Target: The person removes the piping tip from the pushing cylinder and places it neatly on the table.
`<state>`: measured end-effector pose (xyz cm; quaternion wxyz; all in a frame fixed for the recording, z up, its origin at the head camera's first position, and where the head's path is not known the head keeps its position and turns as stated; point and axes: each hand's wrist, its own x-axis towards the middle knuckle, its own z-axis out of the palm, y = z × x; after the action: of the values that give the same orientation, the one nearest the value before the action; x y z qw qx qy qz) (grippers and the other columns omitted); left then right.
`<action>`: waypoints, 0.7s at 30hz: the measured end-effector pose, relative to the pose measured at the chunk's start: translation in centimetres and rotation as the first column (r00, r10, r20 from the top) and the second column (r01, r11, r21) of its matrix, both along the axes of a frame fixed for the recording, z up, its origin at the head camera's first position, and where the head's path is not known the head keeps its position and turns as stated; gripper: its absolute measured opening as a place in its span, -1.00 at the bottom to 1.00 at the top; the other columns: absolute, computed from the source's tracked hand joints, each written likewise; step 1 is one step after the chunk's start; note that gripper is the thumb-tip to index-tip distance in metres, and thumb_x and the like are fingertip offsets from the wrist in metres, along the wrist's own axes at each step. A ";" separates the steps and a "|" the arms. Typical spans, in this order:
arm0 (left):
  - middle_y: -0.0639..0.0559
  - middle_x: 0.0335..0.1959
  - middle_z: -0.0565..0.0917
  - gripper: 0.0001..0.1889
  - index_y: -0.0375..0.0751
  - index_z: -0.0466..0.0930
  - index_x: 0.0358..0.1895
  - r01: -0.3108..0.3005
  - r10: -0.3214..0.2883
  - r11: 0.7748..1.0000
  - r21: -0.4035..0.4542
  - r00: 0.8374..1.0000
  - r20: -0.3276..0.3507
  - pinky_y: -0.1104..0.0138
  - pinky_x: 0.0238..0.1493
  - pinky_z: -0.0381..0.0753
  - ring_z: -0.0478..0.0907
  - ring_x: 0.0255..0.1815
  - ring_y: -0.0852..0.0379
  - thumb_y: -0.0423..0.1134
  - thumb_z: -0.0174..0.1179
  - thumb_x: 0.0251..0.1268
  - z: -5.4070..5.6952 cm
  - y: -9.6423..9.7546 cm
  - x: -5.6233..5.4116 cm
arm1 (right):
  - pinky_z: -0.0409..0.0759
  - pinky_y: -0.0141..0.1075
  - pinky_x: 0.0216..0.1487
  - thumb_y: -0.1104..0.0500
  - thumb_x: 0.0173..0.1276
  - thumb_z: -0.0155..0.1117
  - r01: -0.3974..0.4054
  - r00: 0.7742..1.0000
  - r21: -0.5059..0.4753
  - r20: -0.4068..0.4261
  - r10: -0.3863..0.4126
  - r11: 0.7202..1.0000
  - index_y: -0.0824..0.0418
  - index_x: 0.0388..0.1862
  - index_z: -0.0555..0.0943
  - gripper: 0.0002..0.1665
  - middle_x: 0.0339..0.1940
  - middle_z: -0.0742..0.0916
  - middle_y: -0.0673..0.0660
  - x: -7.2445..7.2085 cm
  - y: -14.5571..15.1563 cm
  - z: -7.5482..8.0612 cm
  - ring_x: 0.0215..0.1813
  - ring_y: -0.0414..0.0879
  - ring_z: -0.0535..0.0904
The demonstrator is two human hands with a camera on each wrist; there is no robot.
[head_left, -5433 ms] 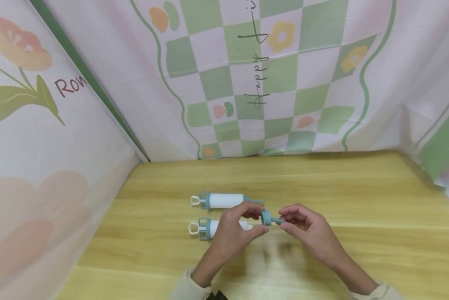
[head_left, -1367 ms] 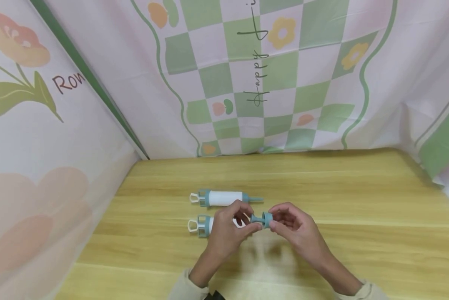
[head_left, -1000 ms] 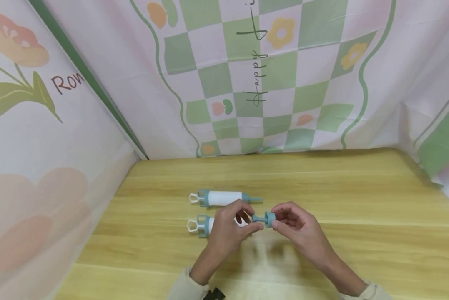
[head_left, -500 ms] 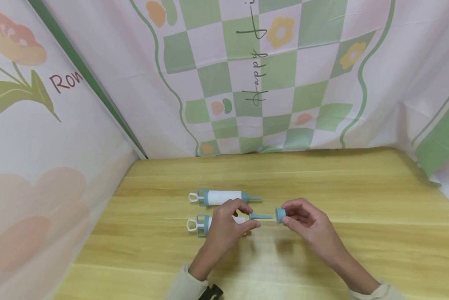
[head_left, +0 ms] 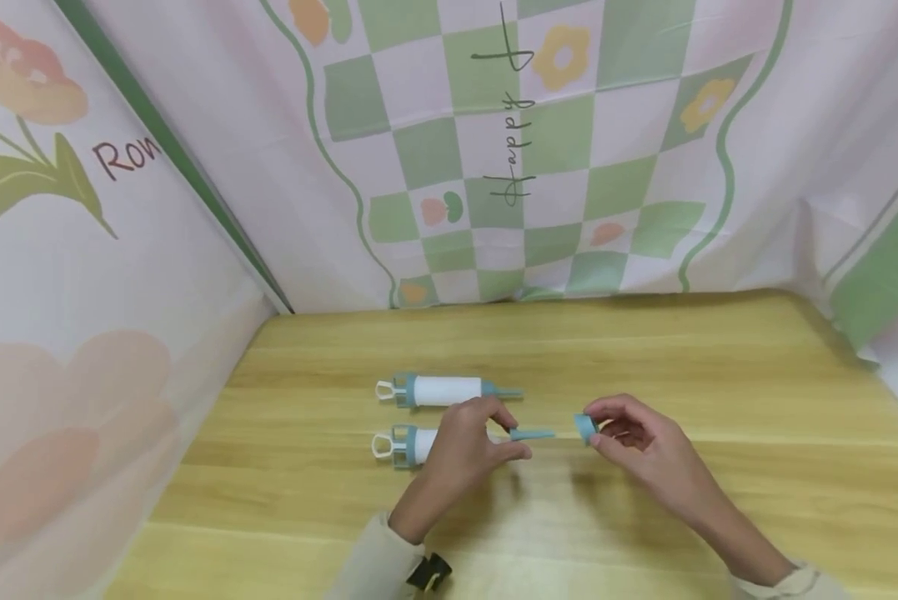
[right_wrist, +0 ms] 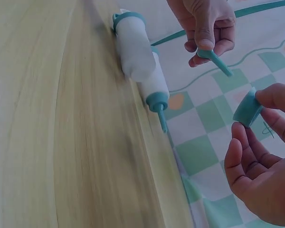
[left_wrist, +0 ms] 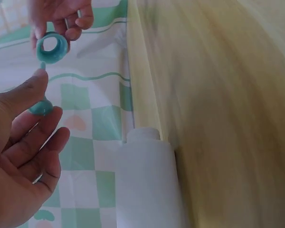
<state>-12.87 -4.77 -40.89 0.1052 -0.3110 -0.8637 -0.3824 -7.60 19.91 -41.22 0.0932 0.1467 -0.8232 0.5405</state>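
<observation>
My left hand (head_left: 459,446) pinches a teal nozzle (head_left: 533,434) by its wide end, with the thin tip pointing right. A teal screw ring (head_left: 586,428) is pinched between the thumb and fingers of my right hand (head_left: 647,446), apart from the nozzle. In the left wrist view the ring (left_wrist: 52,48) shows its round opening. Below my left hand lies a white tube (head_left: 424,446) with a teal collar and white pull handle; in the left wrist view its bare white neck (left_wrist: 143,134) shows. Behind it lies a like tube (head_left: 449,391) with its teal nozzle fitted.
The wooden table (head_left: 306,517) carries both tubes, side by side, handles to the left. A patterned cloth (head_left: 561,167) hangs behind the table, and another floral cloth (head_left: 118,400) stands along the left. A black strap piece (head_left: 429,572) is at my left sleeve.
Earlier the nozzle sat through the ring. It has come out of it, and my right hand has moved right with the ring. My left hand keeps the nozzle.
</observation>
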 end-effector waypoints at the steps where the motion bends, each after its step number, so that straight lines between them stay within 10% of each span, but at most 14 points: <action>1: 0.07 -0.40 0.73 -0.67 -0.21 0.68 -0.36 0.008 -0.008 1.000 -0.007 1.000 0.013 0.54 -0.32 0.50 0.64 -0.36 0.18 -0.22 0.64 -0.17 0.0 0.1 -0.1 | 0.63 -0.35 -0.16 0.30 0.42 0.30 0.006 1.000 0.015 -0.002 -0.006 1.000 0.18 0.06 0.59 -0.74 -0.12 0.69 0.06 0.0 0.1 0.0 -0.17 -0.11 0.63; 21: 0.24 -0.44 0.65 -0.72 -0.14 0.68 -0.44 0.066 -0.060 0.995 -0.075 0.996 0.072 0.50 -0.17 0.49 0.58 -0.28 0.16 -0.18 0.62 -0.12 -1.3 1.8 -1.6 | 0.60 -0.39 -0.24 0.29 0.30 0.43 0.095 0.995 0.188 -0.020 -0.093 0.978 0.25 0.03 0.59 -0.66 -0.22 0.69 0.00 -0.6 1.1 -0.6 -0.27 -0.18 0.58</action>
<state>-14.46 -2.95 -42.21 0.0508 -0.3285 -0.8706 -0.3627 -8.24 21.04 -41.87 0.1088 0.1188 -0.8762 0.4542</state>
